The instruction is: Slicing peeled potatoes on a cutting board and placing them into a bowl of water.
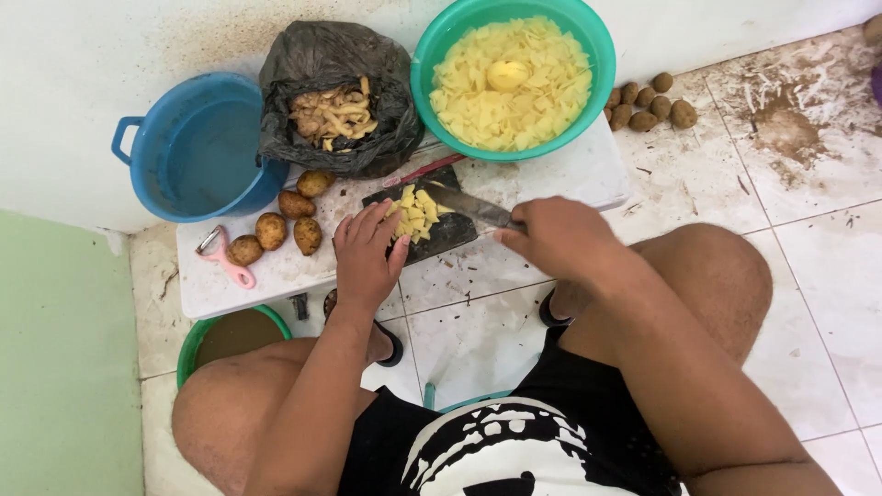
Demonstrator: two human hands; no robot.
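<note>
Our right hand point(556, 237) has its grip closed round the handle of a knife point(470, 208), whose long blade points left across the dark cutting board point(441, 237) on the white worktop point(570, 174). Our left hand point(366, 253) lies flat and loosely open against the cut potato pieces point(413, 213), steadying them by the blade, holding nothing.

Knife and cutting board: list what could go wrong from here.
1. The left hand rests its fingertips on the potato slices right beside the knife blade held by the right hand; a slip could cut a finger.
2. The dark cutting board lies near the front edge of the white table; pressure might tip it or spill slices onto the dirty floor.
</note>
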